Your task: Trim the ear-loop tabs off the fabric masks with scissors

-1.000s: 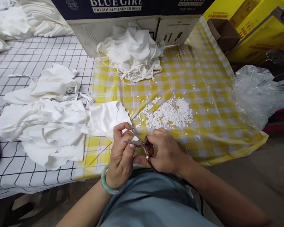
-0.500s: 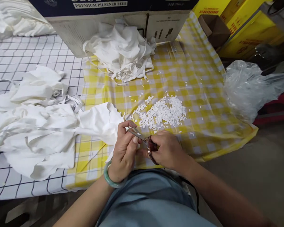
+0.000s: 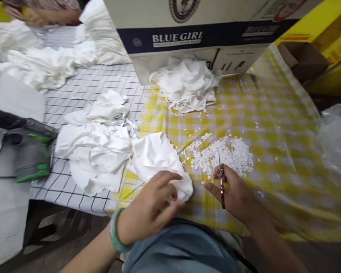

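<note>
Scissors (image 3: 222, 189) look copper-handled; white cloth (image 3: 155, 155) lies wrinkled, wavy-edged.

Dim grey floor (image 3: 326, 259) beneath a checkered, cloth-covered table (image 3: 275, 127)

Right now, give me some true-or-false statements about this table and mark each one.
1. The right hand holds scissors. True.
2. The bracelet is on the right wrist. False: it is on the left.
3. The left hand partly hides a piece of white cloth. True.
4. The box reads BLUE GIRL. True.
5. The heap of small white scraps lies on the floor. False: it lies on the yellow checked tablecloth.
</note>
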The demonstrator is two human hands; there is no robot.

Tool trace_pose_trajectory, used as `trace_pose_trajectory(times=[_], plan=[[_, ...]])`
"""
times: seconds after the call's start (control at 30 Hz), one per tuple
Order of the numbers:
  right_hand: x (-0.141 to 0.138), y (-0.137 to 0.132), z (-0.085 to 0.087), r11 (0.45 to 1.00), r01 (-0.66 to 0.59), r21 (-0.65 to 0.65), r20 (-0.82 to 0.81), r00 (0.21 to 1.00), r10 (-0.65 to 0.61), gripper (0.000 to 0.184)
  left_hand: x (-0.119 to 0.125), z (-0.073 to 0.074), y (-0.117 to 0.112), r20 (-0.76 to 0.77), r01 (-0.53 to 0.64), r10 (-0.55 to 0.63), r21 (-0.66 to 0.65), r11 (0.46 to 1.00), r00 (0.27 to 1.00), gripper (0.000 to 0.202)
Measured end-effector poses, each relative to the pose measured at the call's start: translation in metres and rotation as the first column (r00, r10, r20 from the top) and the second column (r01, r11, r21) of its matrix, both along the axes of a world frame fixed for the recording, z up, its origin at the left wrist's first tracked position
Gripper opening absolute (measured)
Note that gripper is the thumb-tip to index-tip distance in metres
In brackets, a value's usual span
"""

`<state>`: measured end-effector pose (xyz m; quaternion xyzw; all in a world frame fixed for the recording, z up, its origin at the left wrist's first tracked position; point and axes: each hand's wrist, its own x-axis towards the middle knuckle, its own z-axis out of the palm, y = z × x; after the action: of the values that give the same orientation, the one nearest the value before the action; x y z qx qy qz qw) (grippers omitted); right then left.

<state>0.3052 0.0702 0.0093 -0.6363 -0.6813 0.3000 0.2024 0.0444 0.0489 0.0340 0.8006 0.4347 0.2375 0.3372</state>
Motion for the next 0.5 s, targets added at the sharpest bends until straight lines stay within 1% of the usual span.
trace_pose_trajectory(times=[0.03, 0.07, 0.1, 0.13, 0.17, 0.23, 0.3, 0.33, 0.37, 0.43, 0.5], plan=[[-0.006, 0.001, -0.002, 1.0, -0.004, 0.021, -0.007, 1.0, 0.004, 0.04, -0.017, -0.001, 0.0, -0.028, -0.138, 0.141, 0.084, 0.987, 0.99, 0.009], [-0.012, 0.002, -0.003, 0.999, -0.002, 0.043, -0.017, 1.0, 0.003, 0.039, -0.035, -0.004, 0.003, -0.065, -0.26, 0.276, 0.183, 0.948, 0.959, 0.018], [-0.02, 0.003, -0.004, 0.998, -0.003, 0.065, -0.034, 0.999, 0.005, 0.038, -0.054, -0.009, 0.006, -0.134, -0.333, 0.381, 0.286, 0.899, 0.915, 0.025], [-0.029, 0.005, -0.003, 0.996, -0.01, 0.087, -0.056, 0.998, 0.015, 0.037, -0.071, -0.015, 0.011, -0.229, -0.338, 0.431, 0.354, 0.872, 0.873, 0.03], [-0.038, 0.006, -0.002, 0.994, -0.024, 0.108, -0.085, 0.996, 0.033, 0.037, -0.086, -0.021, 0.015, -0.317, -0.302, 0.429, 0.378, 0.875, 0.846, 0.034], [-0.059, 0.008, 0.002, 0.987, -0.08, 0.14, -0.155, 0.983, 0.102, 0.037, -0.108, -0.031, 0.022, -0.459, -0.2, 0.355, 0.352, 0.914, 0.815, 0.039], [-0.083, 0.008, 0.005, 0.976, -0.139, 0.166, -0.227, 0.958, 0.175, 0.034, -0.118, -0.034, 0.024, -0.53, -0.122, 0.286, 0.323, 0.938, 0.798, 0.034], [-0.097, 0.007, 0.006, 0.971, -0.164, 0.174, -0.27, 0.94, 0.207, 0.033, -0.119, -0.033, 0.024, -0.542, -0.093, 0.267, 0.328, 0.94, 0.797, 0.028], [-0.111, 0.006, 0.005, 0.966, -0.186, 0.181, -0.318, 0.918, 0.236, 0.032, -0.117, -0.03, 0.023, -0.534, -0.069, 0.257, 0.346, 0.936, 0.805, 0.022], [-0.139, 0.002, 0.001, 0.956, -0.221, 0.192, -0.406, 0.869, 0.282, 0.035, -0.111, -0.018, 0.019, -0.452, -0.053, 0.247, 0.4, 0.915, 0.857, 0.013], [-0.164, 0.0, -0.006, 0.942, -0.263, 0.208, -0.45, 0.829, 0.331, 0.033, -0.104, -0.003, 0.012, -0.312, -0.096, 0.245, 0.423, 0.901, 0.918, 0.01]])
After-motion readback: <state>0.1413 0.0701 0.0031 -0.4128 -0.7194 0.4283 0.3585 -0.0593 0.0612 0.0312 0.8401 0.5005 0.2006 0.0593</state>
